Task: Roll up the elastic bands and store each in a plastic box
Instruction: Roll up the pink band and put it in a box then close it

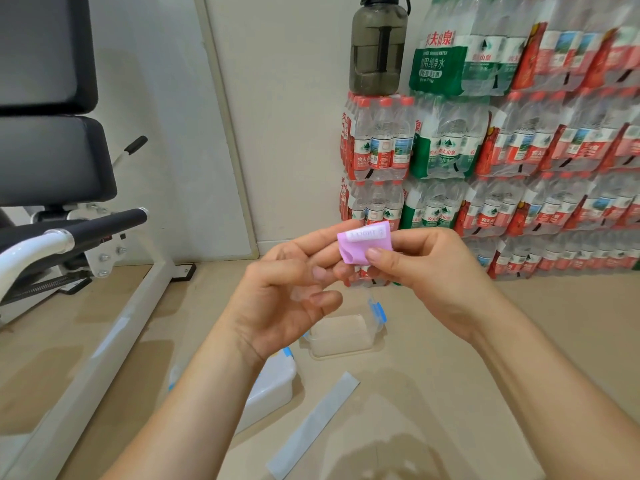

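A rolled band (363, 245) is being held between the left hand (287, 292) and right hand (433, 278), above an open box (341, 336) sitting on the floor (536, 341). A second box (273, 386) is sitting nearer, to its left, and a flat band (311, 424) is lying in front. Stacked water packs (519, 150) are standing behind on the right.

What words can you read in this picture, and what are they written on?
"LIGHT", faint, on the white label of the pink elastic band; the letters before it are blurred.
"农夫山泉" on the red-labelled bottle packs.
"饮用纯净水" on the green pack.
Smaller print on the packs: too blurred to read.
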Available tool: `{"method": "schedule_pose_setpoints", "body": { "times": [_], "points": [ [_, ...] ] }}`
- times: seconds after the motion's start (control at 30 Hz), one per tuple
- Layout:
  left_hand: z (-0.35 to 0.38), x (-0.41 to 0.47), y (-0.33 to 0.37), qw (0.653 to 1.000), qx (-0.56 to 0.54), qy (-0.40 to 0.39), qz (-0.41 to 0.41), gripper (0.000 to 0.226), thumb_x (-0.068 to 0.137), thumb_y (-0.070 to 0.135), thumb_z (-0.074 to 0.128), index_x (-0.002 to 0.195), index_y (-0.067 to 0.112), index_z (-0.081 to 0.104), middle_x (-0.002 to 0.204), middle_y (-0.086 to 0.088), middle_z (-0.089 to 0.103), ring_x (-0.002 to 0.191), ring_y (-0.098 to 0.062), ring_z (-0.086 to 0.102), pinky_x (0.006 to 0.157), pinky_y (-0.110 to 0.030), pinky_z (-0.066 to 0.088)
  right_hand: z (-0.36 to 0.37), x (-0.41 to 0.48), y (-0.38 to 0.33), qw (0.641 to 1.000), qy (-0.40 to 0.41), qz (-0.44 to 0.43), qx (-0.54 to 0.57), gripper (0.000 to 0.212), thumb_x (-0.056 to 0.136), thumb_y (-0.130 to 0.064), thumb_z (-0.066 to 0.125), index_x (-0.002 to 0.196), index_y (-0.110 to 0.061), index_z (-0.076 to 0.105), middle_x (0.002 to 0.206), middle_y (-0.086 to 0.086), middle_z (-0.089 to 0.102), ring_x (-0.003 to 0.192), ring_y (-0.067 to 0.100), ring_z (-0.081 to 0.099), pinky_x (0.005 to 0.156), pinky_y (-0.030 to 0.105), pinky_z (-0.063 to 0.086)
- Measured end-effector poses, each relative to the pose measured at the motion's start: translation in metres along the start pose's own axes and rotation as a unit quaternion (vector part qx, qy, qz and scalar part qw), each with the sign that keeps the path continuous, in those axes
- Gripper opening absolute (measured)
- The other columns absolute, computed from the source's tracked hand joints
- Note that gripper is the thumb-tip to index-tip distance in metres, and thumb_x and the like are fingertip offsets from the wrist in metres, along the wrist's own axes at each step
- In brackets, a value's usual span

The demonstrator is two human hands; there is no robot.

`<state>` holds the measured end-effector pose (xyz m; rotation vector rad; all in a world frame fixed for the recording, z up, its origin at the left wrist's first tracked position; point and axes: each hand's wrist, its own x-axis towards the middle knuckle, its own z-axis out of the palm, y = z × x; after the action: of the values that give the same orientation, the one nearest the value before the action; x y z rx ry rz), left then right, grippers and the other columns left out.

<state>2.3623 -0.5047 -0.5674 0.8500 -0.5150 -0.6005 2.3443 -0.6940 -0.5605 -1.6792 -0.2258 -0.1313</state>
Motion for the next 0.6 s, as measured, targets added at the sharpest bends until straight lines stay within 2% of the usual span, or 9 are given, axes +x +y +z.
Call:
{"method": "schedule_pose_setpoints", "body": {
  "times": [0.1, 0.2, 0.23, 0.3, 0.37, 0.47, 0.5, 0.53, 0.6],
  "points": [
    [0.003, 0.001, 0.001, 0.999, -0.042, 0.012, 0.017, 0.079, 0.055, -0.004, 0.058, 0.133, -0.007, 0.044, 0.128, -0.013, 0.059, 0.068, -0.011, 0.053, 0.042, -0.014, 0.031, -0.004, -0.001, -0.003, 0.999, -0.027, 0.011, 0.021, 0.063, 0.059, -0.053, 0.082, 0.097, -0.004, 0.073, 0.102, 0.032, 0.067, 0.100, 0.047, 0.062, 0.095, 0.061, 0.041],
    [0.007, 0.001, 0.002, 0.996, -0.053, 0.074, 0.023, 0.080, 0.055, -0.009, 0.051, 0.135, -0.001, 0.043, 0.139, -0.010, 0.053, 0.066, -0.014, 0.058, 0.038, -0.014, 0.036, -0.003, -0.001, -0.002, 1.000, -0.022, 0.011, -0.018, 0.057, 0.063, -0.037, 0.084, 0.098, 0.005, 0.069, 0.106, 0.040, 0.059, 0.100, 0.051, 0.060, 0.093, 0.060, 0.044],
    [0.009, 0.002, 0.002, 0.993, -0.046, 0.102, 0.031, 0.080, 0.057, -0.010, 0.050, 0.135, 0.005, 0.044, 0.137, -0.008, 0.056, 0.064, -0.015, 0.059, 0.037, -0.015, 0.035, -0.003, -0.001, -0.001, 0.999, -0.013, 0.009, -0.028, 0.045, 0.069, -0.026, 0.082, 0.098, 0.006, 0.069, 0.104, 0.040, 0.060, 0.097, 0.051, 0.061, 0.090, 0.059, 0.046],
    [0.009, 0.006, 0.000, 0.981, 0.026, 0.187, 0.053, 0.076, 0.062, -0.013, 0.054, 0.131, 0.018, 0.049, 0.126, -0.003, 0.064, 0.061, -0.015, 0.057, 0.038, -0.017, 0.034, -0.002, 0.000, -0.001, 0.999, 0.008, 0.007, -0.040, 0.018, 0.077, -0.008, 0.075, 0.095, -0.005, 0.074, 0.095, 0.030, 0.069, 0.081, 0.034, 0.066, 0.076, 0.046, 0.050],
    [0.011, 0.009, -0.003, 0.946, 0.138, 0.290, 0.047, 0.058, 0.073, -0.007, 0.066, 0.122, 0.020, 0.055, 0.108, -0.004, 0.068, 0.058, -0.015, 0.055, 0.041, -0.020, 0.039, -0.002, 0.000, -0.001, 0.999, 0.028, 0.016, -0.029, 0.018, 0.078, 0.001, 0.071, 0.094, -0.008, 0.074, 0.091, 0.025, 0.071, 0.072, 0.021, 0.063, 0.071, 0.037, 0.048],
    [0.012, 0.010, -0.010, 0.920, 0.235, 0.313, -0.033, 0.028, 0.085, 0.019, 0.068, 0.109, 0.014, 0.056, 0.094, -0.014, 0.069, 0.058, -0.016, 0.059, 0.053, -0.024, 0.051, 0.000, 0.000, -0.003, 0.999, 0.045, 0.023, -0.010, 0.020, 0.076, 0.004, 0.071, 0.094, -0.006, 0.068, 0.091, 0.023, 0.072, 0.070, 0.020, 0.062, 0.068, 0.035, 0.049],
    [0.011, 0.009, -0.012, 0.906, 0.290, 0.306, -0.035, 0.027, 0.084, 0.023, 0.069, 0.107, 0.017, 0.056, 0.093, -0.010, 0.070, 0.062, -0.014, 0.059, 0.057, -0.023, 0.052, 0.000, 0.000, -0.003, 0.998, 0.047, 0.025, -0.014, 0.023, 0.074, 0.004, 0.072, 0.094, -0.006, 0.066, 0.090, 0.022, 0.072, 0.069, 0.021, 0.062, 0.068, 0.036, 0.050],
    [0.009, 0.009, -0.014, 0.874, 0.380, 0.303, -0.002, 0.028, 0.081, 0.023, 0.071, 0.105, 0.023, 0.057, 0.092, -0.003, 0.067, 0.067, -0.010, 0.057, 0.061, -0.021, 0.050, 0.000, 0.001, -0.003, 0.998, 0.046, 0.027, -0.024, 0.027, 0.072, 0.004, 0.073, 0.093, -0.008, 0.062, 0.088, 0.020, 0.072, 0.070, 0.021, 0.062, 0.070, 0.037, 0.050],
    [0.010, 0.008, -0.015, 0.778, 0.556, 0.264, 0.122, 0.036, 0.076, 0.021, 0.074, 0.104, 0.038, 0.060, 0.096, 0.013, 0.058, 0.080, -0.001, 0.054, 0.069, -0.015, 0.046, 0.001, 0.000, -0.004, 0.997, 0.028, 0.039, -0.055, 0.036, 0.067, 0.004, 0.074, 0.092, -0.014, 0.055, 0.084, 0.014, 0.073, 0.070, 0.022, 0.061, 0.076, 0.036, 0.050]
  ]
}}
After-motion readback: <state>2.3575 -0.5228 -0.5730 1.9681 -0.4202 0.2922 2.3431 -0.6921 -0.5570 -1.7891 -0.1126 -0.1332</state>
